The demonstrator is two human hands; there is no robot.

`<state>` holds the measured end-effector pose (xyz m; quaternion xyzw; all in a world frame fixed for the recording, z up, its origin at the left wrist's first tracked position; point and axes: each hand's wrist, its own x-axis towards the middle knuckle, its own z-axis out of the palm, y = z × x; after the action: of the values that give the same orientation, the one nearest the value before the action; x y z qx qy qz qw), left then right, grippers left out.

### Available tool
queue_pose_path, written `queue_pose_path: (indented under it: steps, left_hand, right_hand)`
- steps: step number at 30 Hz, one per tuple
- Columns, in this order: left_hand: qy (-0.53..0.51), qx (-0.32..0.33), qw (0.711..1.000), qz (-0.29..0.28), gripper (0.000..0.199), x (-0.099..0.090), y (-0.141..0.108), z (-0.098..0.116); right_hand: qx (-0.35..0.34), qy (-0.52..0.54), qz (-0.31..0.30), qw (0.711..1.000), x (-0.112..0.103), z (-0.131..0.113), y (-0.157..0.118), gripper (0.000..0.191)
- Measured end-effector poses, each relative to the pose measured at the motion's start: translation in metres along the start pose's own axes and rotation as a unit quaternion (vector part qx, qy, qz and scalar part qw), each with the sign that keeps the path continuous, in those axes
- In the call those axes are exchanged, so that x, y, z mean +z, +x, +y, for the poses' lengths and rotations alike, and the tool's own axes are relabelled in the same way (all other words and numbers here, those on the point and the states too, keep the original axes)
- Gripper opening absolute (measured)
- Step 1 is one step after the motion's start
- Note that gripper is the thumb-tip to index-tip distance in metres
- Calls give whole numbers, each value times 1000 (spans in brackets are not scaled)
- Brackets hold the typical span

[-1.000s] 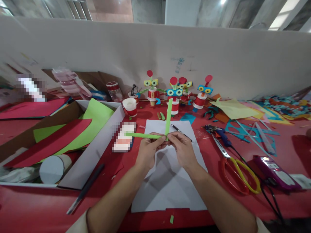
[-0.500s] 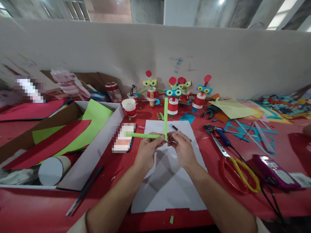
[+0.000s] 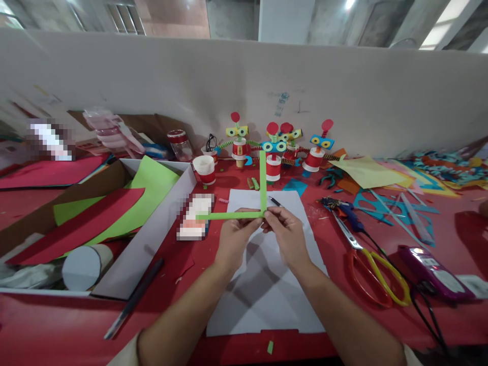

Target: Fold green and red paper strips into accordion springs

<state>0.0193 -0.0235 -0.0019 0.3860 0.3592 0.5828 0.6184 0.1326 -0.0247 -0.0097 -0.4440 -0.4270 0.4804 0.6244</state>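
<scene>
Two green paper strips (image 3: 263, 178) meet at a right angle between my hands, one pointing away from me and the other out to the left. My left hand (image 3: 237, 235) pinches them just left of the corner, thumb on top. At the corner itself, my right hand (image 3: 284, 230) presses with thumb and fingertips. Both hands are held over a white sheet of paper (image 3: 267, 300) on the red table. A black pen (image 3: 274, 201) lies on that sheet, partly behind my right hand. The leftward strip passes over a blurred phone (image 3: 196, 226).
Several paper-cup robot figures (image 3: 273, 168) and a paper cup (image 3: 205, 170) stand at the back. A box of coloured paper (image 3: 152, 239) sits left. At right lie scissors (image 3: 356, 244), a glue gun (image 3: 345, 211) and a purple device (image 3: 434, 272).
My right fingers have closed in onto the strips' corner, where they were slightly apart before. The strip pointing left now lies flatter across my left fingers.
</scene>
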Motion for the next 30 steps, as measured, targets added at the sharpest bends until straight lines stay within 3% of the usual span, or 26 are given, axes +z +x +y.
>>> queue_pose_path:
  steps: [10,13,23,30]
  left_hand:
    - [-39,-41,998,15,13,-3,3,-5]
    - [-40,-34,999,2,16,-2,1,-5]
    - [14,-18,998,56,17,-3,3,-7]
    - [48,31,998,32,11,0,-1,-2]
  right_hand:
    - [8,10,12,1000,0,-2,1,14]
    - [-4,6,14,1000,1,-2,1,12]
    - [18,4,-7,1000,3,-3,-1,15]
    - [31,-6,-9,999,-1,-5,2,17]
